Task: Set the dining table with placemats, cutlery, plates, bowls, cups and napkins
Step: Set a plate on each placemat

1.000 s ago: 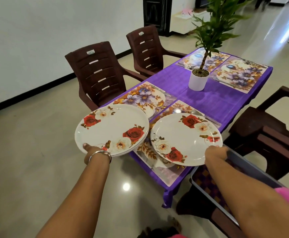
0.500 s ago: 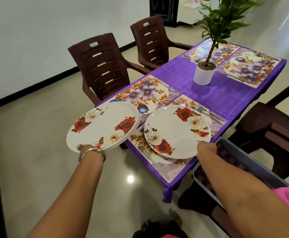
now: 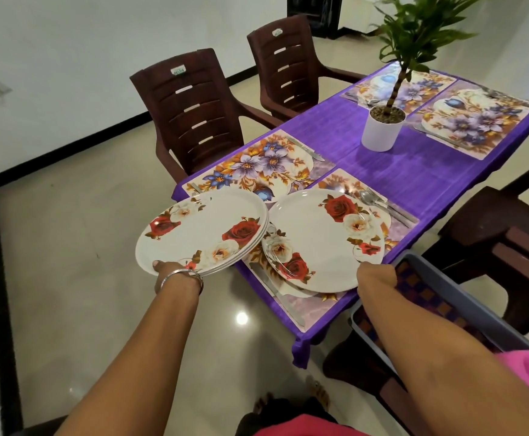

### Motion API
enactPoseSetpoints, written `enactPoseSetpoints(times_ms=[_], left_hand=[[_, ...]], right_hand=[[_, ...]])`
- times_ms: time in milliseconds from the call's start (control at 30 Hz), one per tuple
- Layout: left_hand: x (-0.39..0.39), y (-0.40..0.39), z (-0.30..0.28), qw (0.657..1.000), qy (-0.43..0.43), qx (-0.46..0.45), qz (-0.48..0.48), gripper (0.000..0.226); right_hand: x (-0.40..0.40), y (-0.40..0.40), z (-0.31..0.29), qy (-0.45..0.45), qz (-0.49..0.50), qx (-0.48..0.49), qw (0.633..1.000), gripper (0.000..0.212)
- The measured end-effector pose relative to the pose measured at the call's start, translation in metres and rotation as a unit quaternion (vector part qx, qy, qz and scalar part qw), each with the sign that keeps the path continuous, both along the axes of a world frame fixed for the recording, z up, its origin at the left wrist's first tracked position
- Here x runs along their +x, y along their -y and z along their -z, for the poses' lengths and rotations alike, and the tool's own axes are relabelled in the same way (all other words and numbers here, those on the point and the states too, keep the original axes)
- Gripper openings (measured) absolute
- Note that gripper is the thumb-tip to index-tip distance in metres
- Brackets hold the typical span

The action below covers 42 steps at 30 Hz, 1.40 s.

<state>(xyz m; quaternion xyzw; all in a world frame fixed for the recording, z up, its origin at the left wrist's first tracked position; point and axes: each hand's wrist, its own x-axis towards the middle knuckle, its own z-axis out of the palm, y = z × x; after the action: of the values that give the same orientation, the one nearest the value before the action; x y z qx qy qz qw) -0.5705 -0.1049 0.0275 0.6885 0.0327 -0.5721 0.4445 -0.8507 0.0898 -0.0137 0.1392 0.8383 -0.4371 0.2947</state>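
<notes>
The right hand (image 3: 376,273) pinched the near rim of a single rose-printed plate (image 3: 323,240), low over the nearest placemat (image 3: 304,305), apparently just touching down. The left hand (image 3: 175,273) gripped a stack of plates (image 3: 203,231) by its near edge, held off the table's corner. They looked light, stiff and glossy, probably slippery; the rim seemed the best hold. Beyond lay the purple tablecloth (image 3: 414,174), more placemats, a potted plant (image 3: 383,127) and brown chairs (image 3: 194,108)
</notes>
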Motion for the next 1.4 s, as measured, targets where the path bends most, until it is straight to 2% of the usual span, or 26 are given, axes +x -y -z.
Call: enactPoseSetpoints(times_ms=[100,167,300,800,867,933,1033,1100,1167,1233,1300,1400], left_hand=[[-0.006,-0.001,-0.002,1.000,-0.005,0.000,0.005,0.057],[-0.011,-0.004,-0.003,1.000,-0.011,0.001,-0.003,0.057],[-0.023,-0.005,-0.005,1.000,-0.013,-0.005,0.002,0.056],[-0.061,-0.010,-0.010,0.999,-0.001,0.003,0.048,0.044],[-0.063,-0.010,-0.010,0.998,0.010,0.004,0.059,0.046],[-0.063,-0.009,-0.009,0.998,0.017,0.003,0.059,0.050],[-0.060,-0.004,-0.011,0.997,0.034,-0.005,0.063,0.055],[-0.054,0.004,-0.009,0.996,0.049,-0.005,0.068,0.056],[-0.049,0.014,-0.009,0.995,0.053,-0.014,0.078,0.051],[-0.038,0.029,-0.013,0.995,0.044,-0.030,0.088,0.046],[-0.021,0.053,-0.012,0.993,0.055,-0.040,0.102,0.049],[0.002,0.091,-0.018,0.984,0.033,-0.085,0.152,0.065]], right_hand=[[-0.007,0.007,0.005,-0.024,0.030,0.105,0.994,0.052],[-0.014,0.009,0.005,-0.030,0.029,0.129,0.991,0.059],[-0.018,0.004,0.007,-0.009,0.039,0.118,0.992,0.064],[-0.028,-0.004,0.015,-0.026,0.005,0.103,0.994,0.063],[-0.025,0.001,0.006,-0.086,-0.020,0.148,0.985,0.069],[-0.022,0.015,-0.008,-0.206,-0.079,0.175,0.960,0.069],[-0.015,0.060,-0.028,-0.295,-0.152,0.054,0.942,0.047],[-0.003,0.097,-0.039,-0.287,-0.202,-0.050,0.935,0.034],[0.011,0.132,-0.050,-0.238,-0.233,-0.129,0.934,0.030],[0.026,0.166,-0.056,-0.188,-0.261,-0.147,0.935,0.040],[0.039,0.192,-0.058,-0.169,-0.276,-0.120,0.939,0.052],[0.053,0.222,-0.054,-0.187,-0.267,-0.080,0.942,0.040]])
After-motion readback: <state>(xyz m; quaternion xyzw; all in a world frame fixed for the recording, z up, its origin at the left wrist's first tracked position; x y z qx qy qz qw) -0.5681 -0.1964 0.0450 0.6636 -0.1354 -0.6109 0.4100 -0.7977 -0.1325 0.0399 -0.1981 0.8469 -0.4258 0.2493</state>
